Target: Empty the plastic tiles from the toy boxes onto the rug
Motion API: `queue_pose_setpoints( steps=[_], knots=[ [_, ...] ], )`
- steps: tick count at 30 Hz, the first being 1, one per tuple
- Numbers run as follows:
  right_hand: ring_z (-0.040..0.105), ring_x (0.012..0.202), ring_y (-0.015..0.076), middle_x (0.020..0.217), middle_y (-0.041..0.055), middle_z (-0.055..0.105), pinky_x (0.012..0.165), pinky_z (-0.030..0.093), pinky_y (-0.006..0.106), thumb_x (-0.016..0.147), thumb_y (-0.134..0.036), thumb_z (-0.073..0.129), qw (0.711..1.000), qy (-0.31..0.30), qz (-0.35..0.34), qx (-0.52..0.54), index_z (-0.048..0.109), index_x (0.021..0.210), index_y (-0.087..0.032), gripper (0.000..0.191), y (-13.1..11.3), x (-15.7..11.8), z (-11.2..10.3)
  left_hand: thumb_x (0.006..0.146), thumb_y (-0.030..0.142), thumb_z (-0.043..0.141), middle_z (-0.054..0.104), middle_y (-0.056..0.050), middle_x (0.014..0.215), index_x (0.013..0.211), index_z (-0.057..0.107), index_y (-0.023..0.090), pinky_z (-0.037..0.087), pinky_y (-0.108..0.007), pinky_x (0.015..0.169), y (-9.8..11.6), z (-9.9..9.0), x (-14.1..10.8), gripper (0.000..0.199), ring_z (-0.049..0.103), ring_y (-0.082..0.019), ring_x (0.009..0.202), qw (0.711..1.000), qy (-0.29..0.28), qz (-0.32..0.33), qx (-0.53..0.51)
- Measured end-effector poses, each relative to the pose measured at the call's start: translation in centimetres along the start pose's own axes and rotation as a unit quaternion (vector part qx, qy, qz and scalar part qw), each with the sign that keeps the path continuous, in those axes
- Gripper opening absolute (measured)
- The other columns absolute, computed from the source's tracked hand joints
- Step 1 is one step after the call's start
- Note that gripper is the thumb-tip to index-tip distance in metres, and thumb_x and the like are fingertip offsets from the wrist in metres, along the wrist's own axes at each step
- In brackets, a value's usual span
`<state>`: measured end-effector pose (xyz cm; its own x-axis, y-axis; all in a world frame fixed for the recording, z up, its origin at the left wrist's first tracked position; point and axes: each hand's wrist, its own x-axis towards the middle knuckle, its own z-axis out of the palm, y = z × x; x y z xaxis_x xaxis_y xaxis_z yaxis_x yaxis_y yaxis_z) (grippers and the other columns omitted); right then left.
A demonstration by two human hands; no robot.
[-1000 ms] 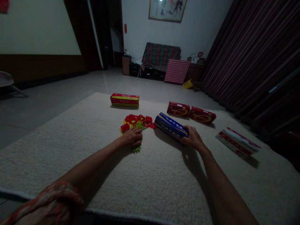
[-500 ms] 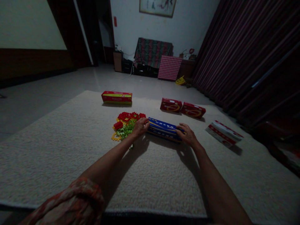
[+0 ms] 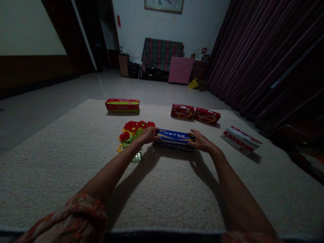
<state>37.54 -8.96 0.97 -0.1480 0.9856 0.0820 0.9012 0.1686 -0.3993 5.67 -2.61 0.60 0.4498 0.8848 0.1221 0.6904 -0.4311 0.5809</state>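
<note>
A long blue box [image 3: 174, 136] with white lettering and yellow stripes is held between my two hands, just above or on the pale mat; I cannot tell if it touches. My left hand [image 3: 149, 135] grips its left end, thumb on the near side. At the right end, my right hand [image 3: 201, 140] is closed round the corner. Beside my left hand lies a flat heap of red, green and yellow plastic pieces [image 3: 131, 135], partly hidden by the hand and forearm.
On the mat [image 3: 172, 195] stand a red and yellow-green box [image 3: 123, 106] at back left, two dark red boxes [image 3: 182, 111] [image 3: 207, 115] at back right, and a white and red box [image 3: 241, 140] at right. A dark curtain [image 3: 253, 50] hangs along the right side.
The blue box has turned slightly in my hands and now lies straighter across, its right end less near me. The view has shifted a little.
</note>
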Motion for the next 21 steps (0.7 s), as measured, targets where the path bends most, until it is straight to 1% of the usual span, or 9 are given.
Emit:
queue_pose_setpoints(
  steps=[4,7,9,11,14,17,21],
  knots=[
    [0.052,0.135,0.0297,0.145,0.0198,0.052,0.113,0.041,0.038,0.081,-0.022,0.071,0.998,0.005,0.015,-0.067,0.069,0.122,-0.013,0.042,-1.6,-0.5,-0.5,0.078,0.023,0.072,0.072,-0.009,0.114,0.12,0.071,0.018,0.052,-0.029,0.087,1.5,-0.7,-0.1,0.043,0.067,-0.022,0.102,0.996,-0.035,-0.035,0.074],
    [0.059,0.125,0.0276,0.136,0.019,0.06,0.107,0.045,0.033,0.081,-0.024,0.072,0.993,-0.01,0.055,-0.109,0.067,0.125,-0.012,0.046,-2.9,-0.9,-1.0,0.079,0.023,0.072,0.072,-0.011,0.117,0.129,0.066,0.018,0.051,-0.029,0.09,2.3,-1.1,-0.4,0.05,0.066,-0.023,0.106,0.993,-0.054,-0.04,0.092],
    [0.063,0.119,0.0269,0.13,0.0168,0.065,0.101,0.047,0.031,0.081,-0.027,0.073,0.988,-0.024,0.082,-0.128,0.067,0.126,-0.013,0.047,-3.6,-0.9,-1.3,0.082,0.023,0.07,0.072,-0.011,0.119,0.13,0.065,0.018,0.05,-0.03,0.092,2.5,-1.2,-0.6,0.049,0.066,-0.023,0.108,0.993,-0.058,-0.037,0.093],
    [0.065,0.113,0.0263,0.123,0.0148,0.069,0.094,0.048,0.029,0.084,-0.029,0.07,0.985,-0.029,0.095,-0.144,0.069,0.121,-0.015,0.039,-4.2,-0.9,-1.5,0.086,0.025,0.066,0.072,-0.011,0.12,0.128,0.066,0.018,0.05,-0.03,0.093,2.4,-1.1,-0.8,0.043,0.066,-0.023,0.11,0.994,-0.049,-0.034,0.09],
    [0.067,0.106,0.0243,0.116,0.0127,0.071,0.087,0.047,0.027,0.089,-0.028,0.064,0.984,-0.02,0.081,-0.155,0.072,0.112,-0.015,0.028,-4.5,-1.0,-1.3,0.089,0.028,0.063,0.072,-0.01,0.122,0.127,0.067,0.018,0.05,-0.029,0.092,1.9,-0.8,-0.7,0.039,0.066,-0.022,0.11,0.997,-0.036,-0.034,0.064],
    [0.066,0.103,0.0226,0.114,0.0121,0.071,0.085,0.046,0.026,0.092,-0.025,0.061,0.986,-0.007,0.064,-0.153,0.071,0.109,-0.014,0.023,-4.3,-1.1,-1.0,0.084,0.025,0.067,0.074,-0.008,0.116,0.126,0.068,0.02,0.052,-0.028,0.088,1.2,-0.6,-0.3,0.042,0.068,-0.021,0.104,0.998,-0.046,-0.032,0.034],
    [0.066,0.102,0.0219,0.112,0.0122,0.071,0.085,0.045,0.026,0.096,-0.024,0.056,0.989,0.017,0.05,-0.139,0.069,0.108,-0.014,0.02,-3.7,-1.2,-0.4,0.077,0.021,0.07,0.075,-0.007,0.112,0.126,0.067,0.022,0.053,-0.029,0.085,0.7,-0.8,0.3,0.049,0.068,-0.021,0.099,0.997,-0.072,-0.006,0.015]
  ],
)
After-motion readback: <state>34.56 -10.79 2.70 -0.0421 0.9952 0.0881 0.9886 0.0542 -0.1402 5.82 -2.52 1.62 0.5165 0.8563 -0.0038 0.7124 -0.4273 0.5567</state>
